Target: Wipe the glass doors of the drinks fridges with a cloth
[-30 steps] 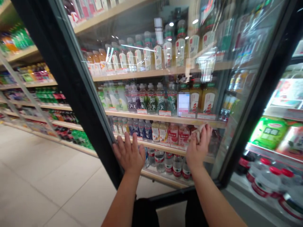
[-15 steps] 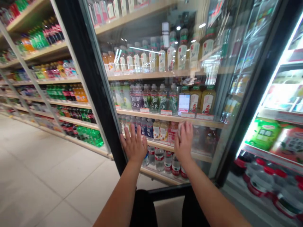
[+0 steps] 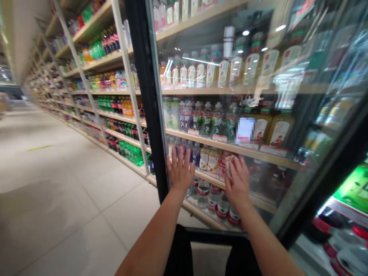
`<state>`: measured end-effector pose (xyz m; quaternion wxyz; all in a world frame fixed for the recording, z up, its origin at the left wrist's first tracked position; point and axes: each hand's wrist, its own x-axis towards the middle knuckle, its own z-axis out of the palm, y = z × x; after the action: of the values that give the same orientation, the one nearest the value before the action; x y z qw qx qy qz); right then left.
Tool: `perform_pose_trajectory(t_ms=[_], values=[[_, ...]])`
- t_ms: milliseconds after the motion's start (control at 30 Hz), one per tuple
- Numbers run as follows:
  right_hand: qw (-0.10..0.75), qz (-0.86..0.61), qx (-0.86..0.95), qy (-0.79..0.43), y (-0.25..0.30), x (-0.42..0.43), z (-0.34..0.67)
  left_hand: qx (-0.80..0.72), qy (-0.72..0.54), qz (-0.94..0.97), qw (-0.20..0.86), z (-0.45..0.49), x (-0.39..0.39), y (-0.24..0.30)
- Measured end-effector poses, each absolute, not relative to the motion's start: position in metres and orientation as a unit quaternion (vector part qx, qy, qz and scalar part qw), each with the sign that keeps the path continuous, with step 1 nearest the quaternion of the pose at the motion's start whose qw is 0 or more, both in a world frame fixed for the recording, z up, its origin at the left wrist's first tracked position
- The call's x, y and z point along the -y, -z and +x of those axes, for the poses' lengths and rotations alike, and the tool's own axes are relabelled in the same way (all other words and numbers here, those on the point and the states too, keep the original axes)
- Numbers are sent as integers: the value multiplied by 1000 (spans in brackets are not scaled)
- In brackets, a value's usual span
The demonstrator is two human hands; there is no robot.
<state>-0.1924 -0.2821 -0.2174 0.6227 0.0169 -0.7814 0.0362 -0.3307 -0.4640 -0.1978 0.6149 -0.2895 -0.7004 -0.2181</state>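
A glass door (image 3: pixel 201 90) with a black frame stands swung open before me, lower edge near my knees. My left hand (image 3: pixel 180 170) lies flat against its lower left glass beside the frame, fingers spread. Lower on the glass and to the right, my right hand (image 3: pixel 238 178) presses a pale crumpled cloth (image 3: pixel 228 165) under bent fingers. Most of the cloth is hidden by the hand. Bottled drinks (image 3: pixel 208 159) on wooden shelves show through the pane, mixed with reflections.
Long shelves of soft drinks (image 3: pixel 130 151) run away on the left beside the tiled floor (image 3: pixel 71 214). A lit cooler with red-capped bottles (image 3: pixel 350 249) and a green package (image 3: pixel 355 188) is at the right edge. My dark-clad legs (image 3: pixel 179 255) are below the door.
The view has turned left, so the door and both hands appear further right. My right hand has dropped slightly on the glass with the cloth. My left hand stays spread beside the frame.
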Motion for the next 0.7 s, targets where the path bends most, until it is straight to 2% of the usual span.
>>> perform_pose_trajectory(t_ms=[133,233,500,700], values=[[676,-57,731,-75,219,263,-186,723,214,-283,593,-332,463,201],[671,-95,731,-82,225,254,-183,743,213,-281,569,-333,461,202],[628,-67,773,-58,249,267,-171,800,235,-314,454,-321,468,198],[663,-10,739,-122,213,285,-167,796,249,-343,432,-298,485,197]])
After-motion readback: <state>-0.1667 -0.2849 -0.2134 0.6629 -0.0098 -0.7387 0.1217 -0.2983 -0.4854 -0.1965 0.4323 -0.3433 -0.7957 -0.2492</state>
